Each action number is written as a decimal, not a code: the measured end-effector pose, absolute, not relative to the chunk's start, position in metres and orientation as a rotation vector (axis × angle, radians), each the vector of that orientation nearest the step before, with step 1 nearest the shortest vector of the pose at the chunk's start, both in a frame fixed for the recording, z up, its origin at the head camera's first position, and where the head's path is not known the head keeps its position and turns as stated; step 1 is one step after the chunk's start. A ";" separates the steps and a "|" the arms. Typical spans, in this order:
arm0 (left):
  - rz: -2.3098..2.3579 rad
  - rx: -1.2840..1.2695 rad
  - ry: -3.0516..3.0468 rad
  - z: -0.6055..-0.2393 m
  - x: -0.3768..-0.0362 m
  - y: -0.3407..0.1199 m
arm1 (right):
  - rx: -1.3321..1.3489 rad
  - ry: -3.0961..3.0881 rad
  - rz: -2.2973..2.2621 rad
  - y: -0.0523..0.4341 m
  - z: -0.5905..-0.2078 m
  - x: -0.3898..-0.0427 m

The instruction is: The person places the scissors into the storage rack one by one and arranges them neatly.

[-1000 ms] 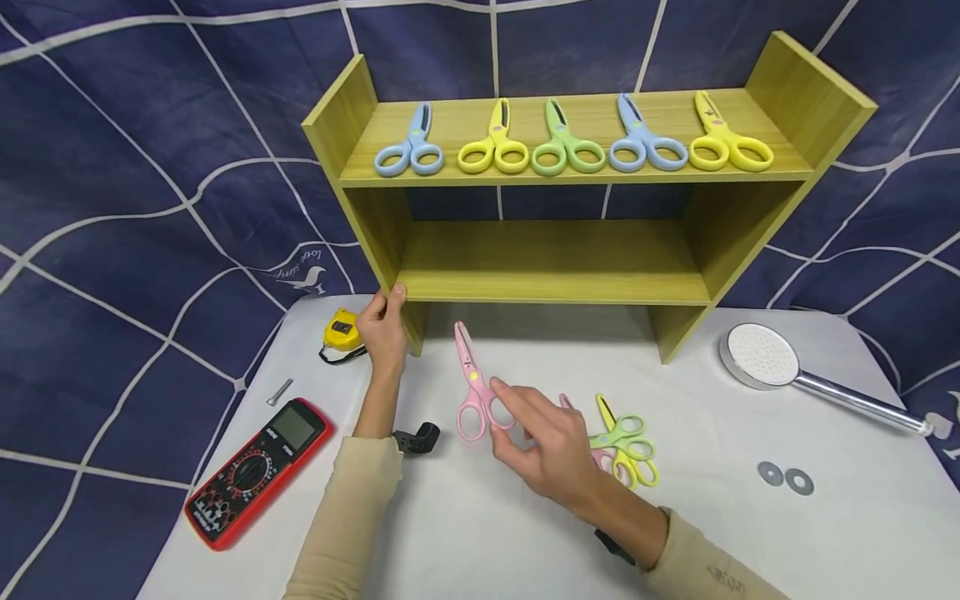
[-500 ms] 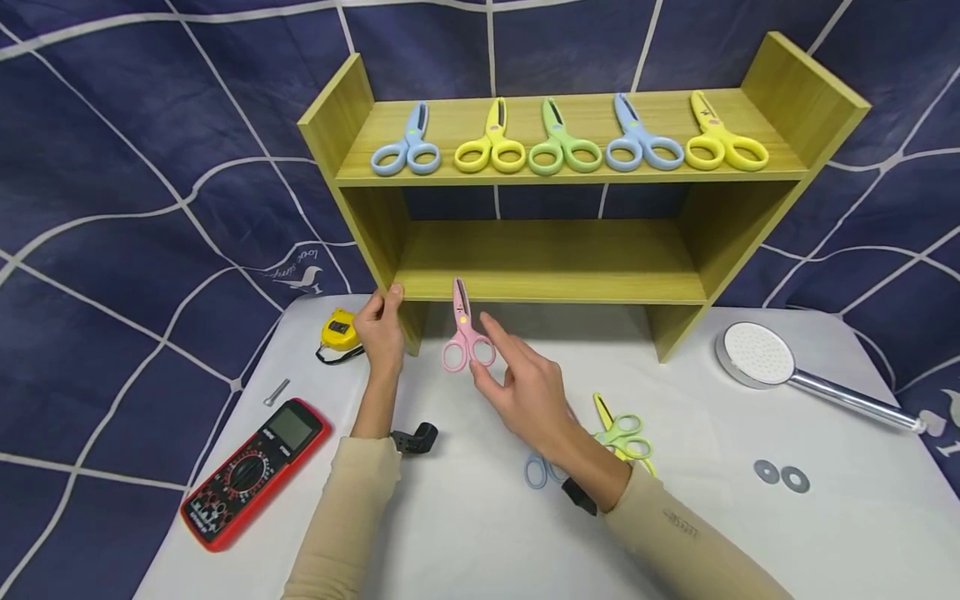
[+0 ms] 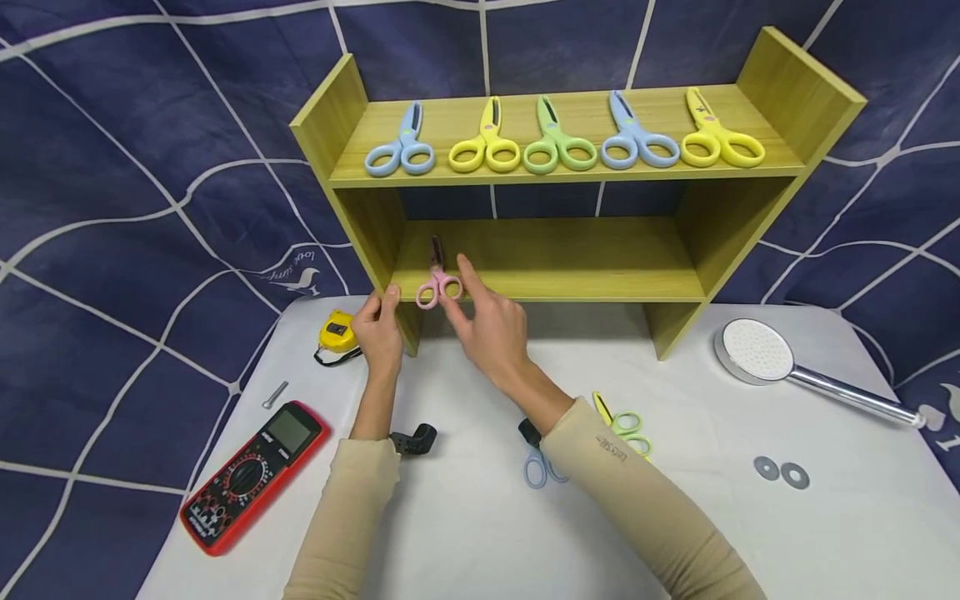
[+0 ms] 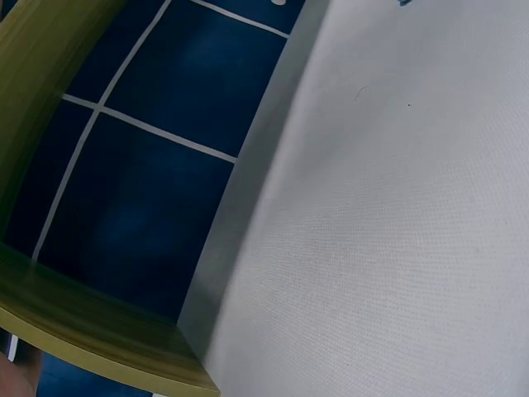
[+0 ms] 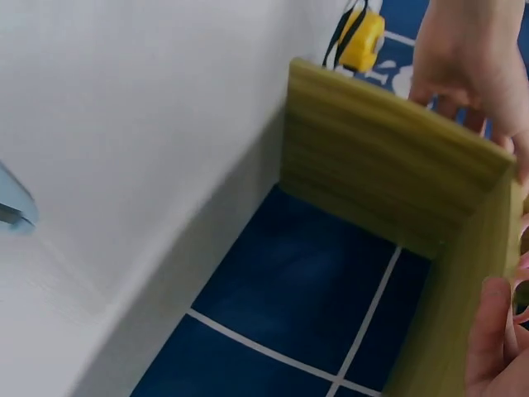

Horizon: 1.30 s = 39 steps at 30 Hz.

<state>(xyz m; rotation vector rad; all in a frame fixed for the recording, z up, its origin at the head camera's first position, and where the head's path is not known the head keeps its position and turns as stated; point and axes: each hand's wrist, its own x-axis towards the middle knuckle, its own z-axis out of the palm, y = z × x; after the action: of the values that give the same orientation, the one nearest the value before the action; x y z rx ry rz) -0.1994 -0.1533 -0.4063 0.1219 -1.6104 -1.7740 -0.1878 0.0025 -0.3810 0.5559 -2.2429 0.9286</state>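
Right now, grip first:
Right hand [image 3: 487, 329]: fingers pinch the pink scissors [image 3: 438, 283] by the handle loops, blades pointing into the shelf.
Pink scissors: at the front lip of the lower board of the wooden shelf [image 3: 555, 258], near its left end; whether they already rest on the board or hang just above it cannot be told.
Left hand [image 3: 378, 333]: fingers curled round the front edge of the shelf's left side panel, steadying it (the right wrist view shows the same fingers [image 5: 463, 58] over the panel's edge).
Done so far, as it looks: five scissors [image 3: 562, 143] lie in a row on the upper board, two blue, two yellow, one green.
Left to do, by my reading: the lower board holds nothing else, and blue scissors [image 3: 538, 468] and green and yellow scissors [image 3: 626, 429] lie on the white table [image 3: 465, 533].
Hidden: the right sleeve covers most of the loose scissors, so their count is unclear; the left wrist view shows only table, cloth and a shelf edge, no hand.
Around: a red multimeter [image 3: 255, 475], a yellow tape measure [image 3: 336, 333], a shower head [image 3: 757, 352] and two washers [image 3: 780, 472].
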 end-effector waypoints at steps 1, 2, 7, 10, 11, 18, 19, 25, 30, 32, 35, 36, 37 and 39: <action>-1.774 0.120 -1.608 -0.407 -0.199 -0.153 | 0.530 -2.262 0.910 0.001 -0.381 -0.191; -1.775 0.119 -1.604 -0.407 -0.199 -0.153 | 0.509 -2.281 0.891 0.000 -0.381 -0.193; -1.783 0.106 -1.593 -0.407 -0.200 -0.154 | 0.463 -2.316 0.854 -0.003 -0.381 -0.199; -1.785 0.098 -1.592 -0.407 -0.200 -0.153 | 0.453 -2.310 0.860 -0.003 -0.382 -0.199; -1.788 0.097 -1.589 -0.407 -0.200 -0.154 | 0.452 -2.308 0.856 -0.003 -0.382 -0.199; -1.785 0.088 -1.592 -0.408 -0.200 -0.154 | 0.452 -2.291 0.836 -0.003 -0.384 -0.200; -1.785 0.088 -1.592 -0.408 -0.200 -0.154 | 0.454 -2.286 0.839 -0.003 -0.384 -0.200; -1.815 0.087 -1.591 -0.411 -0.200 -0.154 | 0.524 -2.122 0.951 0.007 -0.394 -0.195; -1.816 0.074 -1.593 -0.412 -0.202 -0.157 | 0.647 -2.002 1.148 0.034 -0.409 -0.170; -1.806 0.068 -1.589 -0.412 -0.202 -0.157 | 0.675 -2.057 1.210 0.048 -0.417 -0.153; -1.798 0.063 -1.589 -0.413 -0.203 -0.158 | 0.684 -2.241 1.266 0.069 -0.431 -0.123; -1.798 0.064 -1.589 -0.413 -0.203 -0.158 | 0.679 -2.312 1.280 0.076 -0.437 -0.113; -1.795 0.064 -1.593 -0.413 -0.203 -0.158 | 0.673 -2.386 1.291 0.082 -0.442 -0.103; -1.796 0.062 -1.597 -0.414 -0.203 -0.158 | 0.660 -2.532 1.294 0.094 -0.452 -0.086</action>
<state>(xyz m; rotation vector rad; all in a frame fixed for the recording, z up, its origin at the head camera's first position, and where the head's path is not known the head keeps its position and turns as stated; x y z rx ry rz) -0.2028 -0.1578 -0.4141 0.0618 -1.5972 -1.7959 -0.0858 0.0937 -0.4522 0.6596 -2.5320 1.2945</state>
